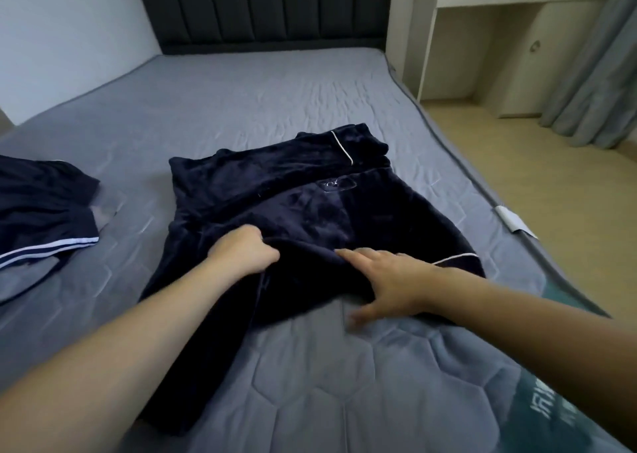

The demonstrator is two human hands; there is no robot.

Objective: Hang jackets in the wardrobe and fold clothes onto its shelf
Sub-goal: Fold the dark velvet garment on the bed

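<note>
A dark navy plush garment with thin white piping (293, 197) lies partly folded in the middle of the grey quilted mattress (241, 101). My left hand (246, 251) grips a fold of its near edge, fingers curled into the fabric. My right hand (386, 280) lies flat with straight fingers, pressing on the garment's lower right part, thumb spread over the mattress. A second navy garment with white stripes (44, 211) lies at the left side of the bed.
The dark padded headboard (262, 8) stands at the far end of the bed. A pale cabinet with drawers and doors (517, 39) and a grey curtain (599, 73) stand to the right, beyond a wooden floor (551, 177).
</note>
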